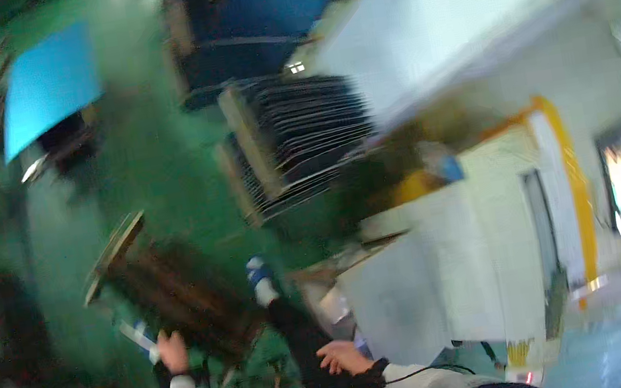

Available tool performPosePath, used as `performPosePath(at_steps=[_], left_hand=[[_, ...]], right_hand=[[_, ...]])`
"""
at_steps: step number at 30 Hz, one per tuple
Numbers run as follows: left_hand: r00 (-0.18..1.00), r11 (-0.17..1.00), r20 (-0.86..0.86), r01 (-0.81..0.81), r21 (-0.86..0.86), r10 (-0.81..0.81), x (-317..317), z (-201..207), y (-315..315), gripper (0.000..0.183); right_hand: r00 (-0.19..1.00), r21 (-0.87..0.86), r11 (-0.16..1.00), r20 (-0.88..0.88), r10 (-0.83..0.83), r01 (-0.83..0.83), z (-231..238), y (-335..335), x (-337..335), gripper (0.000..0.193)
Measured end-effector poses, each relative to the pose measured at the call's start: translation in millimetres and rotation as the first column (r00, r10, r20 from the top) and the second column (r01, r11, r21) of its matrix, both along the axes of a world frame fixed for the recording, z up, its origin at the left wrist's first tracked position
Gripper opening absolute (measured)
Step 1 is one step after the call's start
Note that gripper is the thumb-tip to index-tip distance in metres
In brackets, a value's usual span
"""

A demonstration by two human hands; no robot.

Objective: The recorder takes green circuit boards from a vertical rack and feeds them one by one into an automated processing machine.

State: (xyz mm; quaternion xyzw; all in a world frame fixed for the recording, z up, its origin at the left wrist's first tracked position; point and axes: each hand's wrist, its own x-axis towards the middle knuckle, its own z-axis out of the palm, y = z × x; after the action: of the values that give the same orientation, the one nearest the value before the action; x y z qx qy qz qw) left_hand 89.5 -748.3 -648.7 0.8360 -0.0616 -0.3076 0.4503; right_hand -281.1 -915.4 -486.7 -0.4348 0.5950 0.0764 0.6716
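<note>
We noted heavy motion blur across the view. The left hand [173, 354] was at near left, just beside a white-and-blue object [139, 340] on its far left side; we could not tell whether its fingers were closed on that object, touching it or just short of it. The brown stand [192, 294] lay to the right of and beyond the left hand, apart from its fingers, with a pale wooden bar [111, 256] across its far left end. The right hand [344, 357] was over a dark trouser leg [302, 333], its fingers loosely parted; we could not tell whether it touched the cloth. Just beyond and to its right was a pale grey panel [396, 298]. Farther off, we saw a stack of dark panels [314, 116] on the green floor [147, 163].
</note>
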Motion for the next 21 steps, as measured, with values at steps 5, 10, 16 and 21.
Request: performPosePath(at_steps=[5,10,16,21], left_hand=[[0.967,0.967,0.244,0.008,0.253,-0.072,9,-82,17,0.039],[0.999,0.994,-0.027,0.033,0.108,-0.03,39,-155,35,0.023],[0.961,0.957,-0.064,-0.274,-0.093,0.269,35,-145,45,0.021],[0.992,0.979,0.126,-0.028,0.2,0.002,35,-72,56,0.02]], right_hand=[[0.993,-0.004,0.994,-0.035,-0.111,0.111,7,29,-2,0.023],[0.992,0.012,0.994,-0.049,-0.112,0.113,4,13,2,0.025],[0.997,-0.029,0.997,-0.009,-0.072,0.072,8,15,6,0.025],[0.998,-0.061,0.996,0.006,-0.06,0.06,6,28,-6,0.025]])
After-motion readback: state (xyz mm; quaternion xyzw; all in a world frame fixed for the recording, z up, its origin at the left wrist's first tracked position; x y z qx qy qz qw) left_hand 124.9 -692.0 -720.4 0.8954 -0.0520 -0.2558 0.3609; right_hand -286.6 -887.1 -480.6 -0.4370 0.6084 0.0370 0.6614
